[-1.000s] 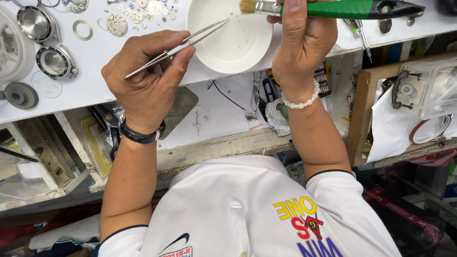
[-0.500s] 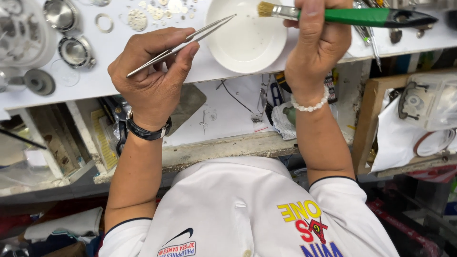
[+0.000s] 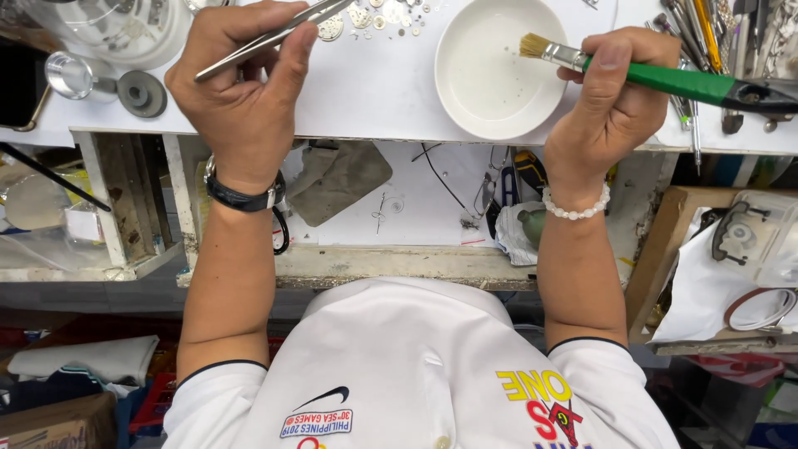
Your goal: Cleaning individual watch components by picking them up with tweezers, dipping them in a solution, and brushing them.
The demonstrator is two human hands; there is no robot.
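A person in a white shirt bends over a white worktop (image 3: 391, 91), both hands busy around a shallow white bowl (image 3: 501, 66) that serves as the centre of the scene. The left hand (image 3: 241, 91), wearing a dark wristwatch, is closed around slim metal tweezers (image 3: 274, 37) well to the left of the bowl, their tips aimed at a scatter of tiny watch gears (image 3: 366, 15) lying just beyond the bowl's left rim. The right hand (image 3: 611, 104), with a white bead bracelet, is clenched on the green handle of a paintbrush (image 3: 657, 76), its pale bristles hovering over the bowl's right side, apparently not touching it. Round metal watch cases (image 3: 100, 81) sit far left of the bowl; assorted hand tools (image 3: 706, 33) crowd its right. The gears look featherlight, slippery and easily bent or lost, best taken by the rim with tweezer tips; the brush is light and stiff, its bristles soft, held near the ferrule for control.
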